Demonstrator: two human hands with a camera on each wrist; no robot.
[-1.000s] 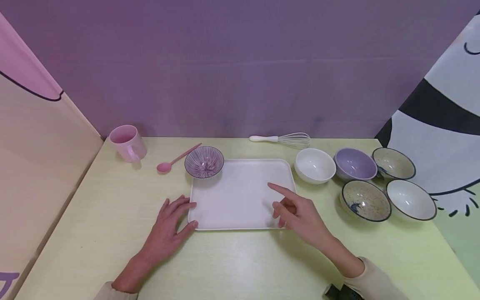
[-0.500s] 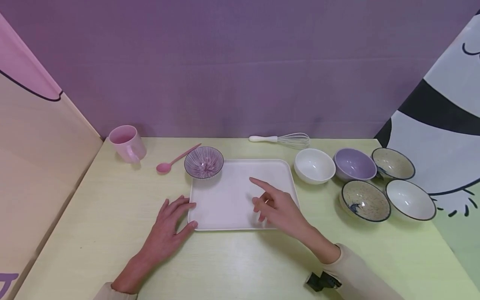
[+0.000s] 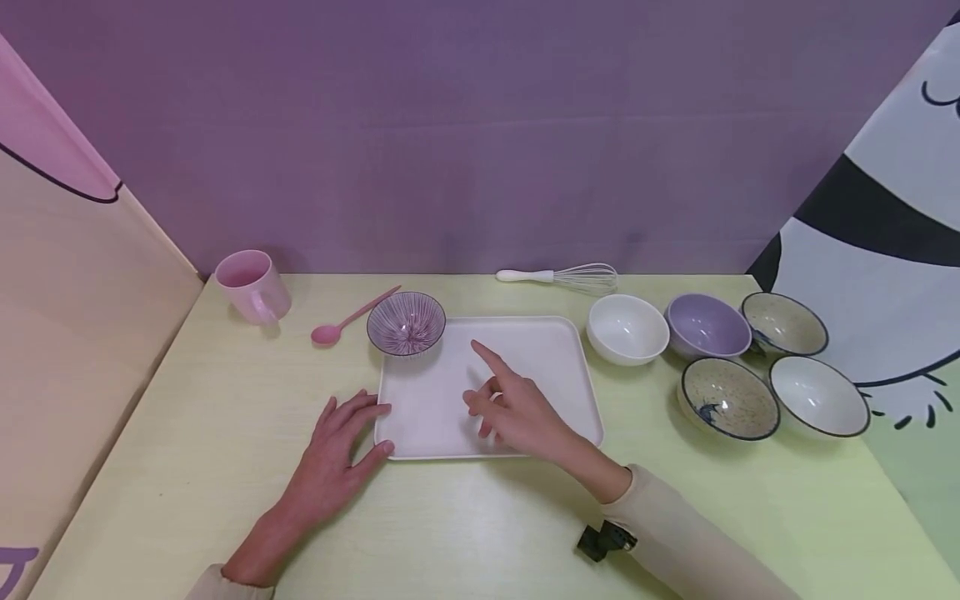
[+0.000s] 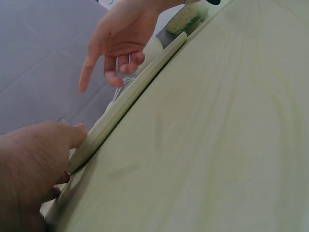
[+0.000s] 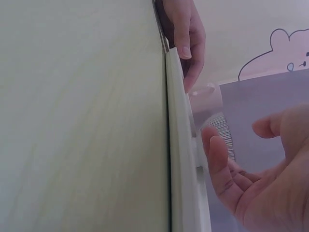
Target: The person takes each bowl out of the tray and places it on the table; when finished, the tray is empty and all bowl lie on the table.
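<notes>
My left hand (image 3: 335, 454) lies at the left edge of a white rectangular tray (image 3: 517, 342), its thumb and fingers touching the rim near the front corner. In the left wrist view, the left thumb (image 4: 77, 135) rests along the tray's rim. Over the tray hovers my right hand (image 3: 521, 412), holding nothing; its index finger points forward and the other fingers are loosely bent. A purple-streaked bowl (image 3: 407, 323) with a dark rim overlaps the tray's back left corner. Left of that bowl, a pink spoon (image 3: 327, 335) lies on the table.
A pink mug (image 3: 253, 287) stands at the back left. Behind the tray lies a whisk (image 3: 525, 276) with a white handle. To the right are a white bowl (image 3: 627, 330), a purple bowl (image 3: 708, 327), two speckled beige bowls (image 3: 731, 399) and a dark-rimmed white bowl (image 3: 820, 397).
My right hand has moved left across the tray, from its right side to its middle, with the index finger still extended. The left hand, tray and bowls stay in place.
</notes>
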